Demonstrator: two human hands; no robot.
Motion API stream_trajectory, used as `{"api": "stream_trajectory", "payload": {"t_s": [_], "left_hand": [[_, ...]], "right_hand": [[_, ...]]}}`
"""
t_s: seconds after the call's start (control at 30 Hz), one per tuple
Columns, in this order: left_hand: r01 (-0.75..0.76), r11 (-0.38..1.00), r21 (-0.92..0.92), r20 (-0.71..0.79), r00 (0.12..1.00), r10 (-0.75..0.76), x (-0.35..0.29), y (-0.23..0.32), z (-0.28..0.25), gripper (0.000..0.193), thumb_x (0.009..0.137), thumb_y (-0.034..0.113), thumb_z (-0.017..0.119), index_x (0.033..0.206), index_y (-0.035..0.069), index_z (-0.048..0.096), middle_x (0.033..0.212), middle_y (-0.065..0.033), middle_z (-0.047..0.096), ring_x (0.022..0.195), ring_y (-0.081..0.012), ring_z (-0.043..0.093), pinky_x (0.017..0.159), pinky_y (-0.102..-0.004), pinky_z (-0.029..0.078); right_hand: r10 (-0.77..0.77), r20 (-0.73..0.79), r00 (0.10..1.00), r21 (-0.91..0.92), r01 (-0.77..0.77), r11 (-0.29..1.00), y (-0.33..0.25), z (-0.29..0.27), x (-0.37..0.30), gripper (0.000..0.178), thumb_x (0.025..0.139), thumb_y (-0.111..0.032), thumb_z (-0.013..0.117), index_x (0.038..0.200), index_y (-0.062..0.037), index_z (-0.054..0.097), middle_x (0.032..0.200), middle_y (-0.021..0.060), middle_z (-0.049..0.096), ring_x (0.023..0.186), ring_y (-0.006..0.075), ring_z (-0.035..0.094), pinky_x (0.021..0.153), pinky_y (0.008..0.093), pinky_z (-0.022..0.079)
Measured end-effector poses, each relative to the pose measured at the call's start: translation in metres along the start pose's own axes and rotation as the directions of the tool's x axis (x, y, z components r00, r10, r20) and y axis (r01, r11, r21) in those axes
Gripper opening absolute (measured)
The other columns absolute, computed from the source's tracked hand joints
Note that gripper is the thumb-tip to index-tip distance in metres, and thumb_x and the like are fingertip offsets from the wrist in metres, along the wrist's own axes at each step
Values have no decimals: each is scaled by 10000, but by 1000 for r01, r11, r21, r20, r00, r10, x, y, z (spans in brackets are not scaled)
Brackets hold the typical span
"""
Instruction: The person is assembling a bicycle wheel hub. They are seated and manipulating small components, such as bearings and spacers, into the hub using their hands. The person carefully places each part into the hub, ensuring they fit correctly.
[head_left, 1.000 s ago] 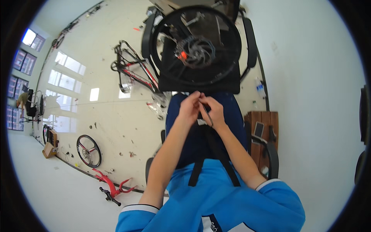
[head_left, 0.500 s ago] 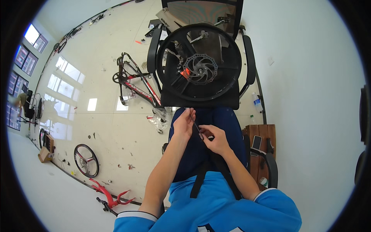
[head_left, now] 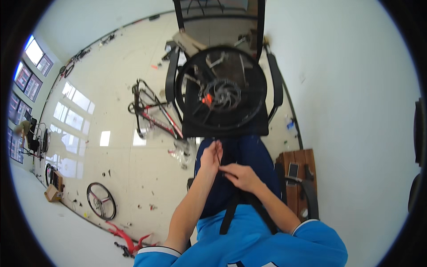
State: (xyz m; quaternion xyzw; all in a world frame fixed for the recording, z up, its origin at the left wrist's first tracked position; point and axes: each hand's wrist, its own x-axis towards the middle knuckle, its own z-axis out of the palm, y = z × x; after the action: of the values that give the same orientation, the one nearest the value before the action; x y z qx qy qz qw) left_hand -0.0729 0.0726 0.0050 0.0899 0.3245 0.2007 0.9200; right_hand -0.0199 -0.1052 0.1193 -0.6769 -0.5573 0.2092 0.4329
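Observation:
Over my lap, my left hand (head_left: pixel 211 156) is closed, its fingers curled together and pointing away from me. My right hand (head_left: pixel 242 176) is closed too, with its fingertips close against the heel of the left palm. Whatever lies between them is blurred and mostly hidden by the fingers. Beyond my knees, a black bicycle wheel (head_left: pixel 262 95) with a metal disc brake rotor (head_left: pixel 227 94) rests flat on the seat of a black office chair (head_left: pixel 195 132). An orange piece (head_left: pixel 207 99) shows beside the rotor. Neither hand touches the wheel.
A black and red bicycle frame (head_left: pixel 155 119) lies on the tiled floor to the left. Nearer are a spoked wheel (head_left: pixel 101 201) and a red frame part (head_left: pixel 126 238). A phone (head_left: pixel 293 170) lies on a wooden box (head_left: pixel 288 192) at my right. Far left, a person (head_left: pixel 26 130) bends over.
My view has tilted, so the chair and wheel sit lower. The right hand has moved left against the left hand; the thin dark rod seen between them earlier is no longer clear.

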Motion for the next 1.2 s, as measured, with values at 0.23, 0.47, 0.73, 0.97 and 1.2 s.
{"api": "stream_trajectory", "payload": {"t_s": [0.23, 0.47, 0.73, 0.97, 1.2], "left_hand": [[19, 991, -129, -77, 997, -29, -8, -4, 18, 158, 995, 96, 538, 1086, -29, 568, 1002, -96, 659, 848, -182, 662, 793, -254, 593], [44, 992, -119, -172, 983, -64, -30, -3, 41, 143, 988, 90, 560, 1053, -36, 573, 971, -92, 644, 826, -175, 646, 768, -248, 588], [38, 999, 4, -235, 971, -36, -28, 10, 47, 91, 925, 59, 619, 954, -23, 597, 884, -94, 619, 810, -178, 623, 712, -252, 553], [-35, 998, -59, -235, 972, 20, -27, 20, 60, 101, 929, 39, 610, 973, -51, 595, 921, -117, 643, 841, -209, 664, 762, -276, 602], [-97, 994, -58, -252, 964, 79, -19, 12, 49, 90, 949, 41, 584, 966, -48, 575, 925, -118, 639, 834, -200, 667, 757, -265, 607]], "right_hand": [[-233, 70, 970, -165, 242, 956, 6, -17, 9, 277, 831, -99, 679, 1107, -120, 659, 1021, 52, 688, 798, 279, 686, 654, 348, 564], [-235, 55, 970, -93, 240, 966, 8, -11, 1, 266, 796, -12, 668, 1058, -55, 656, 993, 110, 700, 829, 290, 689, 698, 343, 569], [-319, 50, 946, -173, 323, 930, 6, -24, 11, 310, 760, -81, 776, 1043, -18, 669, 957, 121, 696, 832, 262, 688, 734, 340, 562], [-391, 140, 910, -307, 415, 856, 8, -27, 25, 252, 778, -159, 771, 980, -31, 692, 871, 97, 660, 773, 244, 666, 684, 329, 547], [-333, 210, 919, -364, 390, 846, 24, -4, 15, 168, 812, -200, 723, 847, -54, 645, 734, 54, 579, 687, 221, 629, 616, 337, 524]]}}
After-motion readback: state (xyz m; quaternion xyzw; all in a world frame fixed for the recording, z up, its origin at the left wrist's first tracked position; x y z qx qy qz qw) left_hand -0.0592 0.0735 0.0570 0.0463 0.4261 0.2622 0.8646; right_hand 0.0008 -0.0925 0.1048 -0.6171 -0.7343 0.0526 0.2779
